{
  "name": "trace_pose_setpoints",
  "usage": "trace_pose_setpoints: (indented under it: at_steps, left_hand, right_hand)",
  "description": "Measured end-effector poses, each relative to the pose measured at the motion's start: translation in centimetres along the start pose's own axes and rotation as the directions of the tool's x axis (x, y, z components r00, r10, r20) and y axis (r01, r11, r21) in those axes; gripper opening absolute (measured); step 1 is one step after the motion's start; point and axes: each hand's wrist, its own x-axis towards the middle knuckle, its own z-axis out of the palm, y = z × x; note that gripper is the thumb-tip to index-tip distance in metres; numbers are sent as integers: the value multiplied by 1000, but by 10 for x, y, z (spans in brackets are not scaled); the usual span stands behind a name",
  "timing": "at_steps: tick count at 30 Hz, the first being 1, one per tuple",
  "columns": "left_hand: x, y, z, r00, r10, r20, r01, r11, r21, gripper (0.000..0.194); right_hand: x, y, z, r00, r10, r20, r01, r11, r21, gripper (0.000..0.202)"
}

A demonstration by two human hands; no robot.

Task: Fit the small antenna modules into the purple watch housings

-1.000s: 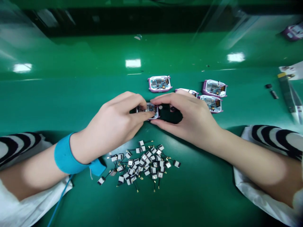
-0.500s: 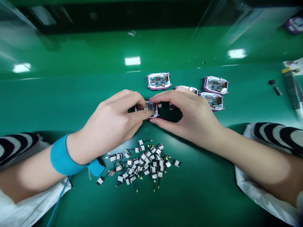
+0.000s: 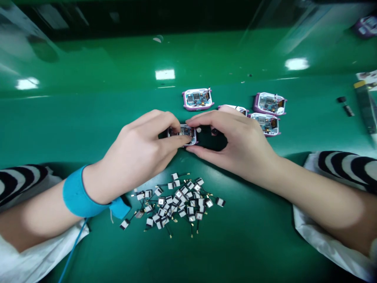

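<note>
An opened smartwatch case [image 3: 193, 133], white-rimmed with a circuit board inside, lies between my hands. My left hand [image 3: 141, 145] reaches over its left part, thumb and index finger closed on the board area; whether a small part is pinched there is hidden. My right hand [image 3: 238, 141] grips the case's right end between thumb and fingertips. Just right of the case, a small round pale part [image 3: 198, 130] shows inside the curve of that hand. Below lies a loose pile of small square antenna modules [image 3: 176, 200] with short black cables and gold-coloured connectors.
Beyond my hands sit several more opened purple-and-white watch cases [image 3: 198, 99], one partly behind my right hand. A small black cylinder-like piece [image 3: 345, 106] and a yellow-and-dark tool [image 3: 364, 106] lie at the right. A blue wrist strap [image 3: 78, 192] with its cord is on my left wrist.
Both hands keep nearly the same hold on the watch case. The view has shifted very slightly; nothing else visibly differs.
</note>
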Motion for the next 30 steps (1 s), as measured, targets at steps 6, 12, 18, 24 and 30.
trace_pose_setpoints:
  at_steps: [6,12,18,24,30]
  left_hand:
    - [0,-1,-1,1000,-5,9,5,1000,14,20]
    - [-1,-1,2,999,31,-45,-32,999,-23,20]
    - [-1,-2,1,997,48,-53,-50,998,-40,22]
    - [-2,-2,2,998,43,-51,-44,999,-28,23]
    - [-2,-2,4,999,28,-40,-29,999,-24,24]
  right_hand:
    - [-1,-1,-1,1000,-11,-4,11,1000,15,27]
    - [-4,6,-10,990,91,-109,-69,979,192,26]
    - [-8,10,-18,967,72,-244,-39,990,139,22]
    - [-10,0,-15,964,-30,-265,63,991,118,20]
    - [-14,-2,-10,945,21,-326,39,984,174,18]
